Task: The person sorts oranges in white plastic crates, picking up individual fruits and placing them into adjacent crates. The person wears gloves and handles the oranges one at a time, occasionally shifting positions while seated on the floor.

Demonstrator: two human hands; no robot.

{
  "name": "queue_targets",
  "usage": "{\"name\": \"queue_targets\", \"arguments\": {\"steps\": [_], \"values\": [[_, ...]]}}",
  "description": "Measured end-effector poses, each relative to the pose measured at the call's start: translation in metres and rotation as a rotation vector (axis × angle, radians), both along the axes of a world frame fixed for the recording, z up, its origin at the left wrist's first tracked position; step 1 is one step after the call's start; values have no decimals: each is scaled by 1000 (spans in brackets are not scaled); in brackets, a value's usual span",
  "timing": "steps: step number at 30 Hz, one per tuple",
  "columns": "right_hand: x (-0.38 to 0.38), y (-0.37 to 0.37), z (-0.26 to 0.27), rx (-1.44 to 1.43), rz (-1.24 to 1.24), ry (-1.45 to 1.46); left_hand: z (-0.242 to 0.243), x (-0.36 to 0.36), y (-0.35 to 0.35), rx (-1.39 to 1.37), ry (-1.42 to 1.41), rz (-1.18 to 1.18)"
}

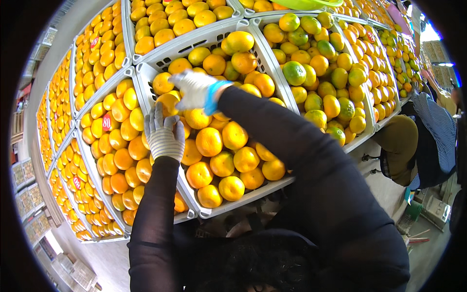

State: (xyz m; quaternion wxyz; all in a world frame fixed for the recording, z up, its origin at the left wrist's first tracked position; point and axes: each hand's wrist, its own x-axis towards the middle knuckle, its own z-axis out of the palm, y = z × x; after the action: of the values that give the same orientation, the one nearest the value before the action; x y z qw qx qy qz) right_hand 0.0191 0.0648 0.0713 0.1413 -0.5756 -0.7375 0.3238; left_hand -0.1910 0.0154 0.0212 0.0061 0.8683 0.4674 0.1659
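Directly before me is a light grey plastic crate (240, 204) of orange citrus fruits (209, 141). My left hand (165, 135), in a striped grey glove, lies over the crate's left rim with its fingers spread and its fingertips against a yellow-orange fruit (168, 104). My right hand (193, 89), in a white glove with a blue cuff, is above the fruits in the crate's upper left part. It is blurred, and whether its fingers hold a fruit cannot be told. To the left stands a crate of neatly rowed orange fruits (123, 159) with a red numbered sticker (106, 122).
On the right, a crate holds mixed green and orange citrus (325, 89). More full crates surround these on the left, at the back and farther right. A light green plastic basin (310, 3) sits at the top. Another person (419, 146) is at the right edge.
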Motion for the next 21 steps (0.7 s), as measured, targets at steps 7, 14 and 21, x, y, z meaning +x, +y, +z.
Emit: {"name": "queue_targets", "arguments": {"steps": [7, 14, 21], "values": [[266, -62, 38, 282, -45, -1103, 13, -9, -7, -1, -73, -8], [362, -109, -49, 46, -766, -538, 17, -2, -7, -60, -86, 26], [231, -51, 39, 144, -652, 458, 26, -10, -14, -162, -13, 108]]}}
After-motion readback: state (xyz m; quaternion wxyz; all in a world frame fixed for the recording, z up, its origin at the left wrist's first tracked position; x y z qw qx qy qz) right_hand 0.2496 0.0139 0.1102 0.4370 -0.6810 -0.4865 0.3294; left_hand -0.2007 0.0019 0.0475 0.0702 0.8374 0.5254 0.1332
